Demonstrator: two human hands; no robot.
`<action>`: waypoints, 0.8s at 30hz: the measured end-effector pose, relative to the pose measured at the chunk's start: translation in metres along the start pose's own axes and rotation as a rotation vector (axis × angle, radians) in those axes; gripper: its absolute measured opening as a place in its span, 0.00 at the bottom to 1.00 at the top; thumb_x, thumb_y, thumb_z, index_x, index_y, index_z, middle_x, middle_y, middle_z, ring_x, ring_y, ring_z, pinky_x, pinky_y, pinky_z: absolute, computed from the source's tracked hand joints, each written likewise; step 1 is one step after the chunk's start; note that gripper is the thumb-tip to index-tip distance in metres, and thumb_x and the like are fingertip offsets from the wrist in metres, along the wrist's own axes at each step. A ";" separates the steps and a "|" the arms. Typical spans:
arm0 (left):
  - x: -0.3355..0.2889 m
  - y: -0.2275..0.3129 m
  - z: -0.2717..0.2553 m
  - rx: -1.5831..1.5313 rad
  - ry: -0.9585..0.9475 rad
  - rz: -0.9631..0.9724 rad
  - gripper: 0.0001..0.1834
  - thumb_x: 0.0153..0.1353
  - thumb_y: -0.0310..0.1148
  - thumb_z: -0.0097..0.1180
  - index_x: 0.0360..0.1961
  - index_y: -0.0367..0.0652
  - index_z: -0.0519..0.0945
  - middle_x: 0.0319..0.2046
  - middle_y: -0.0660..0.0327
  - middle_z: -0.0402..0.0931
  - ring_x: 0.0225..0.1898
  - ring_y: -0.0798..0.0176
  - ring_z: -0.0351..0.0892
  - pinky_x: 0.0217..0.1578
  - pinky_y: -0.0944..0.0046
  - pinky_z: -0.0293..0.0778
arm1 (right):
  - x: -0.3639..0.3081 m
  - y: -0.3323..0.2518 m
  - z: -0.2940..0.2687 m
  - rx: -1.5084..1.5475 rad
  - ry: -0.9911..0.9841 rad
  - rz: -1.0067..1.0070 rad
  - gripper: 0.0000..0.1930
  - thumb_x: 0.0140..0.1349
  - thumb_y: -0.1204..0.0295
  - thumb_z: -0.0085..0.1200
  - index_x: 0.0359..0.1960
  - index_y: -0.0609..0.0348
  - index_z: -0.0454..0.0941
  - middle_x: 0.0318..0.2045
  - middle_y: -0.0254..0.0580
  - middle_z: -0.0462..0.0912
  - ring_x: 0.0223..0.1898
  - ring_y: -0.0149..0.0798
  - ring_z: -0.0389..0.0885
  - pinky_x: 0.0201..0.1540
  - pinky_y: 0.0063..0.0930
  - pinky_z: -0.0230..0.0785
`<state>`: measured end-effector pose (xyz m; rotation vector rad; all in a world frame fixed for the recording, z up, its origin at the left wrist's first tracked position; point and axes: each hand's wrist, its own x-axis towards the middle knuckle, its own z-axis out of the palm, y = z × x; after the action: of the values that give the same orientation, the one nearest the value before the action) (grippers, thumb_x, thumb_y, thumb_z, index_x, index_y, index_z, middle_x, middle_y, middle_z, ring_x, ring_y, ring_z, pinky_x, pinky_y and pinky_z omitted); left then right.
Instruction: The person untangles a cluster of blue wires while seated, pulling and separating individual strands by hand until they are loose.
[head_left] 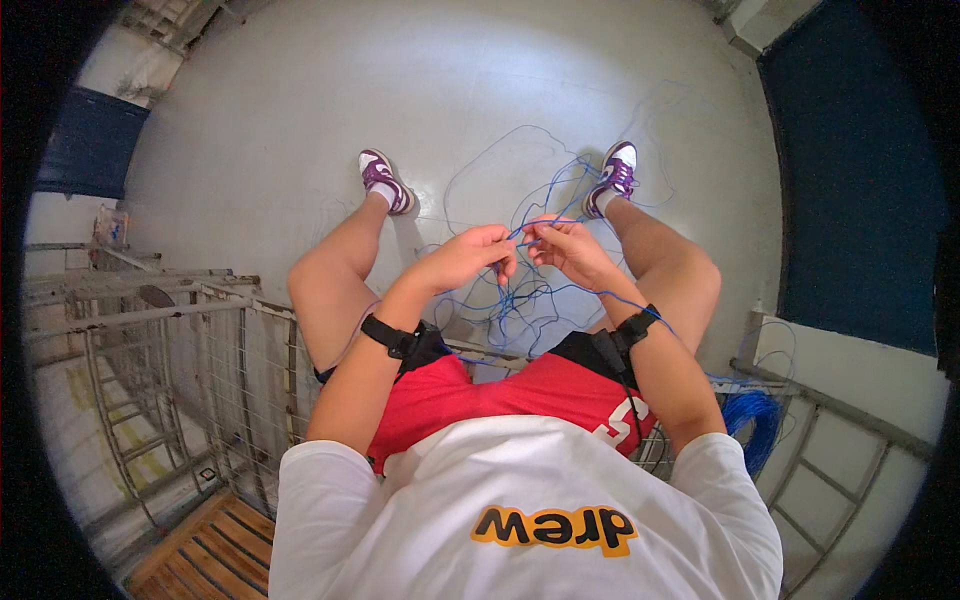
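Observation:
My left hand (468, 257) and my right hand (568, 250) come close together over the floor between my knees. Thin blue wire (516, 237) is pinched in the fingers of both, with a short stretch passing from one to the other. Below them a loose tangle of the same wire (520, 295) spreads across the floor, some of it by my right shoe (614, 172). One strand runs back along my right forearm. My fingers hide exactly how the wire crosses or loops between them.
A coil of blue wire (752, 425) hangs at my right side by a metal frame (830, 480). To the left stand metal racks with wire mesh (235, 370) and a wooden slatted board (205, 550). Dark blue panels (850, 180) line the right wall. My left shoe (385, 180) rests on the grey floor.

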<state>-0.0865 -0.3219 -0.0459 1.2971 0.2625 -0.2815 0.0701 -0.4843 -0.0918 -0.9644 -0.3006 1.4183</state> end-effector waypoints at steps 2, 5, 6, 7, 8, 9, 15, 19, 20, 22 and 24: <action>0.004 -0.005 0.001 -0.007 -0.013 -0.012 0.13 0.71 0.38 0.43 0.32 0.41 0.70 0.29 0.62 0.75 0.30 0.68 0.75 0.37 0.68 0.70 | 0.002 0.000 -0.002 -0.071 0.080 0.038 0.13 0.69 0.65 0.48 0.47 0.61 0.75 0.33 0.32 0.79 0.32 0.26 0.76 0.35 0.22 0.70; 0.005 -0.012 -0.004 0.007 0.028 0.021 0.12 0.71 0.38 0.44 0.33 0.41 0.71 0.29 0.62 0.76 0.30 0.68 0.75 0.37 0.67 0.70 | 0.005 -0.001 -0.010 0.085 0.278 -0.050 0.14 0.70 0.62 0.47 0.44 0.61 0.75 0.29 0.30 0.76 0.28 0.26 0.75 0.33 0.21 0.70; 0.003 -0.007 -0.005 0.030 0.028 0.015 0.12 0.71 0.38 0.44 0.33 0.41 0.71 0.28 0.62 0.75 0.30 0.68 0.75 0.37 0.67 0.70 | 0.006 -0.001 -0.018 0.085 0.286 -0.053 0.14 0.70 0.62 0.47 0.44 0.61 0.75 0.29 0.30 0.76 0.28 0.26 0.75 0.33 0.21 0.70; 0.002 -0.005 -0.007 0.053 0.027 0.010 0.12 0.71 0.38 0.44 0.33 0.41 0.71 0.28 0.63 0.75 0.30 0.68 0.75 0.37 0.67 0.70 | 0.008 0.000 -0.028 0.153 0.369 -0.092 0.14 0.70 0.61 0.47 0.43 0.60 0.75 0.27 0.29 0.75 0.28 0.26 0.74 0.32 0.20 0.70; 0.001 -0.005 -0.010 0.053 0.019 0.009 0.12 0.71 0.38 0.44 0.33 0.41 0.71 0.28 0.63 0.75 0.30 0.68 0.75 0.37 0.67 0.70 | 0.008 0.001 -0.037 0.221 0.452 -0.133 0.14 0.70 0.61 0.47 0.42 0.60 0.75 0.26 0.28 0.73 0.27 0.26 0.73 0.32 0.20 0.69; -0.001 -0.005 -0.013 0.072 0.045 -0.001 0.12 0.71 0.38 0.45 0.33 0.41 0.70 0.28 0.63 0.74 0.30 0.69 0.74 0.36 0.68 0.70 | 0.008 0.000 -0.040 0.290 0.468 -0.126 0.13 0.70 0.62 0.47 0.43 0.60 0.74 0.25 0.28 0.72 0.27 0.27 0.73 0.33 0.20 0.70; 0.001 -0.009 -0.004 0.070 0.125 0.017 0.12 0.71 0.37 0.44 0.32 0.41 0.70 0.27 0.65 0.72 0.29 0.70 0.71 0.36 0.69 0.69 | 0.002 -0.005 -0.003 0.224 0.132 -0.091 0.14 0.68 0.68 0.48 0.50 0.65 0.72 0.39 0.38 0.79 0.35 0.31 0.79 0.40 0.23 0.75; 0.012 -0.016 0.014 -0.001 0.127 0.056 0.11 0.71 0.37 0.44 0.33 0.41 0.70 0.26 0.65 0.71 0.30 0.70 0.71 0.36 0.69 0.69 | 0.003 0.005 -0.001 0.136 -0.075 0.011 0.15 0.69 0.67 0.46 0.50 0.66 0.73 0.45 0.41 0.80 0.39 0.32 0.80 0.41 0.26 0.76; 0.012 -0.016 0.012 -0.003 0.126 0.061 0.11 0.71 0.37 0.44 0.33 0.41 0.70 0.26 0.65 0.71 0.30 0.70 0.71 0.36 0.69 0.69 | 0.003 0.005 -0.005 0.131 -0.074 0.012 0.15 0.69 0.67 0.46 0.50 0.66 0.73 0.45 0.41 0.80 0.39 0.32 0.80 0.41 0.26 0.76; 0.009 -0.018 0.001 -0.041 0.121 0.070 0.12 0.70 0.37 0.45 0.34 0.40 0.71 0.28 0.64 0.73 0.30 0.70 0.72 0.36 0.69 0.69 | 0.000 -0.001 -0.001 0.041 -0.019 -0.049 0.16 0.70 0.65 0.45 0.49 0.65 0.74 0.42 0.40 0.81 0.37 0.32 0.81 0.39 0.25 0.76; 0.002 -0.011 -0.012 -0.012 0.143 0.062 0.12 0.70 0.38 0.45 0.34 0.40 0.71 0.28 0.64 0.73 0.30 0.70 0.72 0.36 0.69 0.69 | -0.003 -0.008 -0.006 0.041 0.029 -0.064 0.15 0.70 0.64 0.46 0.48 0.64 0.75 0.41 0.39 0.81 0.37 0.32 0.81 0.38 0.25 0.76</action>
<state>-0.0892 -0.3127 -0.0596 1.3127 0.3444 -0.1345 0.0790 -0.4882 -0.0883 -0.9329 -0.2775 1.3465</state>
